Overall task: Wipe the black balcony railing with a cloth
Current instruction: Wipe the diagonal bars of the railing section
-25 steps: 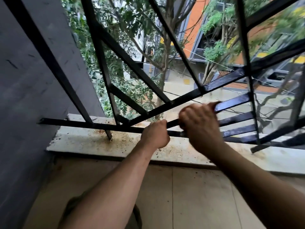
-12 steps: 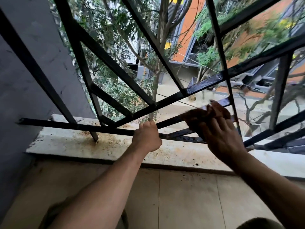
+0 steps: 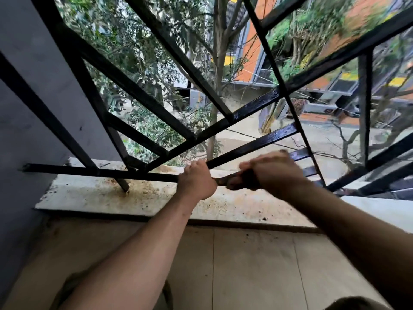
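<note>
Black metal balcony railing [image 3: 134, 91] of flat bars fans across the whole view, its slanted bars converging low on the left, where a horizontal bottom bar runs into the grey painted wall [image 3: 17, 153]. Under that bar lies a pale stone ledge [image 3: 89, 198] speckled with rust-brown stains, and a short railing post stands on it. Through the gaps show green leafy trees [image 3: 156, 74].

Near the middle, the left hand [image 3: 196, 180] has its fingers curled round the bottom bar, where a rising slanted bar passes. Just to its right, the right hand [image 3: 277, 173], blurred, grips a dark brown cloth [image 3: 243, 181] bunched against the same low bar. The slanted bars above it look glossy. Beyond them stands an orange-walled building [image 3: 251, 63]. Beige floor tiles [image 3: 245, 265] lie below both forearms.
</note>
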Action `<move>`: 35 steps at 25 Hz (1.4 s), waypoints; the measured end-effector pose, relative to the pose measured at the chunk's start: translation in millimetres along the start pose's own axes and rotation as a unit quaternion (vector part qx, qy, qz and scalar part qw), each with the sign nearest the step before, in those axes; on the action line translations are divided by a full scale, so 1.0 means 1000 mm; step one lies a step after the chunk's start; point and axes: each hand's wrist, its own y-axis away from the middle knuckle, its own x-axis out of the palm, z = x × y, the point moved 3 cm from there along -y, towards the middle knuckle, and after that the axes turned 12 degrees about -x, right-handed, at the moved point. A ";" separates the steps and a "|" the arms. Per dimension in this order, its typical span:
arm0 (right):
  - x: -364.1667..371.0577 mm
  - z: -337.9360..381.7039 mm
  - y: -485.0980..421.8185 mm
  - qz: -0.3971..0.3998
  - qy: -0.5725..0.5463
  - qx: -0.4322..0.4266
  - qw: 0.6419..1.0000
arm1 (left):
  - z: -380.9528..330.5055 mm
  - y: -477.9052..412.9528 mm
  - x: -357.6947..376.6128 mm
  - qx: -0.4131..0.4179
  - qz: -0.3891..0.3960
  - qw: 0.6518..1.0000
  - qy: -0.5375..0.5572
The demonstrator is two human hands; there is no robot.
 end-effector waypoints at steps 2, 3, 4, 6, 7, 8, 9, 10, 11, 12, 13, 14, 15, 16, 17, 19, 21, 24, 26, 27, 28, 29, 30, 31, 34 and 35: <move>-0.002 -0.029 0.017 -0.077 0.128 0.048 0.988 | 0.002 0.002 0.002 0.010 -0.005 1.000 0.002; 0.002 -0.029 0.018 -0.123 0.131 0.071 0.981 | 0.002 0.002 0.003 0.012 -0.008 1.000 0.004; 0.011 -0.018 0.016 -0.160 0.100 0.084 0.978 | 0.001 0.002 0.004 0.010 -0.010 1.000 0.010; 0.032 0.020 -0.007 -0.147 0.043 0.051 0.987 | 0.000 0.004 0.004 -0.008 -0.006 1.000 0.020; 0.041 0.033 -0.014 -0.116 0.021 0.010 0.993 | -0.001 0.005 0.003 -0.012 -0.003 1.000 0.018; 0.044 0.035 -0.014 -0.091 0.015 -0.021 0.996 | -0.002 0.006 0.002 -0.016 0.004 1.000 0.016; 0.037 0.025 -0.004 -0.086 0.006 -0.033 0.996 | -0.003 0.007 0.000 -0.020 0.013 1.000 0.016; 0.034 0.005 0.009 -0.078 -0.001 -0.018 0.997 | -0.003 0.007 -0.002 -0.021 0.023 0.999 0.014; 0.034 -0.015 0.021 -0.106 0.023 0.016 0.994 | -0.004 0.007 -0.005 -0.020 0.030 0.999 0.010; 0.036 -0.027 0.032 -0.134 0.073 0.059 0.987 | -0.004 0.008 -0.006 -0.019 0.036 0.999 0.009; 0.040 -0.027 0.036 -0.155 0.110 0.104 0.976 | -0.005 0.009 -0.007 -0.019 0.042 0.999 0.013; 0.045 -0.013 0.028 -0.140 0.146 0.134 0.970 | -0.005 0.010 -0.008 -0.017 0.047 0.999 0.016; 0.056 0.009 0.009 -0.099 0.133 0.131 0.977 | -0.005 0.010 -0.008 -0.012 0.050 0.999 0.018; 0.068 0.036 -0.012 -0.059 0.085 0.086 0.991 | -0.004 0.010 -0.008 -0.009 0.047 0.999 0.018; 0.079 0.058 -0.026 -0.034 0.044 0.034 0.998 | -0.002 0.011 -0.007 -0.003 0.045 0.999 0.014; 0.070 0.057 -0.021 -0.023 0.028 -0.016 0.999 | 0.003 0.010 -0.007 0.010 0.046 0.999 0.006; 0.052 0.020 0.017 -0.141 0.030 0.023 0.989 | 0.005 0.007 -0.010 0.020 0.051 0.998 0.009; 0.057 -0.008 0.035 -0.116 0.174 0.187 0.960 | 0.006 0.006 -0.012 0.028 0.059 0.998 0.019; 0.059 0.032 -0.013 -0.021 0.166 0.155 0.974 | 0.007 0.005 -0.012 0.030 0.056 0.997 0.034; 0.069 0.060 -0.037 -0.007 0.131 0.099 0.986 | 0.009 0.003 -0.011 0.034 0.053 0.997 0.038; 0.082 0.086 -0.057 0.021 0.081 0.043 0.996 | 0.010 0.002 -0.010 0.039 0.049 0.997 0.035; 0.090 0.099 -0.064 0.024 0.084 0.003 0.996 | 0.012 0.000 -0.010 0.041 0.046 0.997 0.036; 0.083 0.093 -0.061 -0.005 0.096 -0.011 0.995 | 0.013 -0.001 -0.010 0.040 0.047 0.997 0.038; 0.075 0.073 -0.052 -0.045 0.116 -0.018 0.992 | 0.013 -0.001 -0.011 0.044 0.057 0.997 0.039; 0.059 0.017 -0.014 -0.053 0.169 0.085 0.981 | 0.021 0.003 -0.013 0.033 0.095 0.994 0.044; 0.059 0.014 -0.007 -0.056 0.188 0.108 0.975 | 0.026 0.004 -0.013 0.028 0.112 0.992 0.042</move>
